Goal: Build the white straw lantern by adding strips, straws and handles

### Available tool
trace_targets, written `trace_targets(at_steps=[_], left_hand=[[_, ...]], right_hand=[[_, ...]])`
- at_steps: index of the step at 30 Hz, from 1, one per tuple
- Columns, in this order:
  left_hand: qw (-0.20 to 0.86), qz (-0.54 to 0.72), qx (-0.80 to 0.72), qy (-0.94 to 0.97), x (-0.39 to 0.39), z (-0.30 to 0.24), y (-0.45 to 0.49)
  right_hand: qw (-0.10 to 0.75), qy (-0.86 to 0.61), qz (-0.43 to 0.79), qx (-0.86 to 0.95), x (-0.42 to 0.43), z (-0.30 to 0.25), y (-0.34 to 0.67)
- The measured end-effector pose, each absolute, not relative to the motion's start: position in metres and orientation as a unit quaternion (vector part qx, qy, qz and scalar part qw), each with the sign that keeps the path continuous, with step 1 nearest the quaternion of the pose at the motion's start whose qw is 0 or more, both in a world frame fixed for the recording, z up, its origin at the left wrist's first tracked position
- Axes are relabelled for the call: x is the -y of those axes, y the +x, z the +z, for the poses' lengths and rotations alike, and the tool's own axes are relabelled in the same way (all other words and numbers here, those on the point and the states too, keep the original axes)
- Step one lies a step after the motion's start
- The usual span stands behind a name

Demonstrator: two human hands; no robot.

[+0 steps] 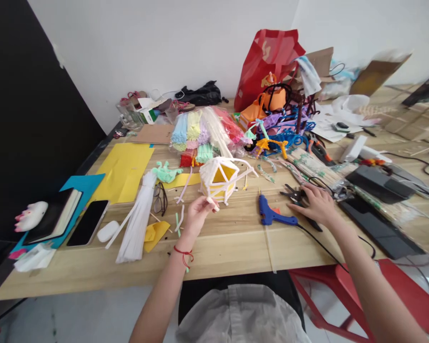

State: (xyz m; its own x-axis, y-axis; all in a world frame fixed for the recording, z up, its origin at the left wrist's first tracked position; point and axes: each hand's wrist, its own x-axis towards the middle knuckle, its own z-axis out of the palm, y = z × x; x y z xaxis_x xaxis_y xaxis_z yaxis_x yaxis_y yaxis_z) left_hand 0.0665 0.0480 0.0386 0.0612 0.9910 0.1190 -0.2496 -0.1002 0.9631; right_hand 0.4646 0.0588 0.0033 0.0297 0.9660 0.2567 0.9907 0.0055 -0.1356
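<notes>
My left hand (199, 215) pinches a small cream-white piece (213, 204) whose kind I cannot make out. Just behind it stands a small house-like frame (221, 180) of pale fuzzy stems with yellow panels. My right hand (316, 206) has its fingers spread over black-handled pliers (293, 194); whether it touches them I cannot tell. Between the hands lies a blue glue gun (273, 214), its cord running toward the table's front edge. A bundle of white pipe cleaners (137, 221) lies to the left of my left hand.
Bagged coloured pipe cleaners (203, 131) lie behind the frame, with a red bag (268, 66) farther back. Yellow sheets (123, 171), a phone (88, 223), glasses (160, 199) and a notebook (55, 214) are at left. A dark flat device (379, 228) lies at right, above a red stool (403, 295).
</notes>
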Motion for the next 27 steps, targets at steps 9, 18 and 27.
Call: trace_targets(at_steps=[9, 18, 27], left_hand=[[0.551, 0.559, -0.383, 0.488, -0.049, 0.035, 0.065], [0.532, 0.539, -0.371, 0.537, -0.048, 0.033, 0.068], [0.453, 0.520, -0.371, 0.621, -0.048, 0.026, 0.068]], right_hand=[[0.118, -0.643, -0.100, 0.750, -0.062, 0.008, 0.487], [0.276, -0.479, 0.042, 0.832, -0.006, 0.057, 0.331], [0.344, -0.450, 0.065, 0.821, -0.027, 0.047, 0.260]])
